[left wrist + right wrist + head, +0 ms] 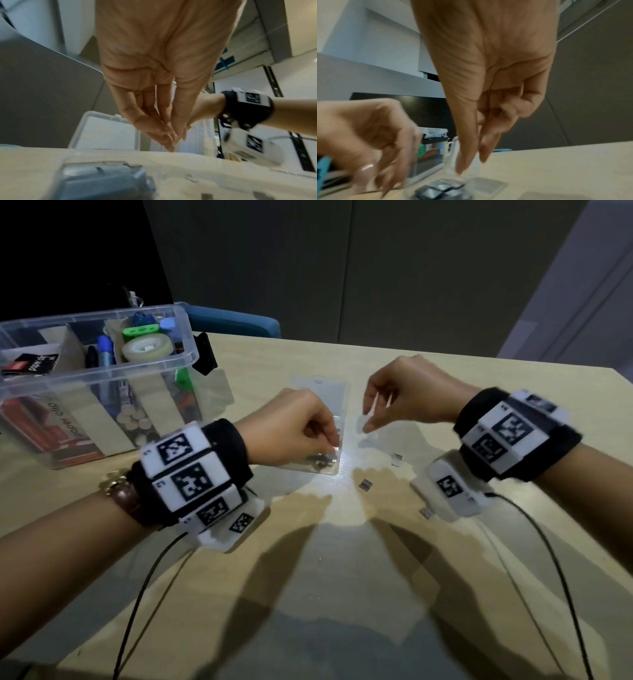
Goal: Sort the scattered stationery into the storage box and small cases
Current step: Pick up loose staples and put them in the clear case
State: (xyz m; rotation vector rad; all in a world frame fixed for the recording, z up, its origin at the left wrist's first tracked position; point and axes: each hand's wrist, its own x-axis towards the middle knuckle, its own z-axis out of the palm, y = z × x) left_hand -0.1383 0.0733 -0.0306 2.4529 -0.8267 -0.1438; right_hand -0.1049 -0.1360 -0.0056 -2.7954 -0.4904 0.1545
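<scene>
Left hand: the left hand (291, 430) hangs fingers-down over the near end of a small clear plastic case (317, 463); thumb and fingertips (169, 135) are drawn together to a point, with a tiny glint between them in the left wrist view. Whether they pinch something cannot be told through the blur.

Right hand: the right hand (407, 395) hovers just beside it, thumb and forefinger reaching down and closed on a small clear plastic piece (363, 423), perhaps a second case or a lid; the other fingers are curled back.

Small clear case: it lies flat on the table between the hands and holds a cluster of dark grey metal pieces (322, 461), which look like staple blocks or clips; the right wrist view shows them close up (440, 189).

Loose pieces: three small silvery staple blocks lie on the table near the right wrist, one (397, 459) by the clear piece, one (365, 485) nearer, one (426, 512) by the wrist camera.

Storage box: a large clear plastic storage box (178, 361) with card dividers stands at far left, well apart from the hands. Inside are a roll of clear tape (147, 349), blue markers (104, 350), red paper-clip boxes (54, 419) and a green plastic item (142, 331).

Table: a light wood-grain tabletop (342, 577) bears everything.

Wrists: both carry black bands with white coded marker blocks and trailing cables.
</scene>
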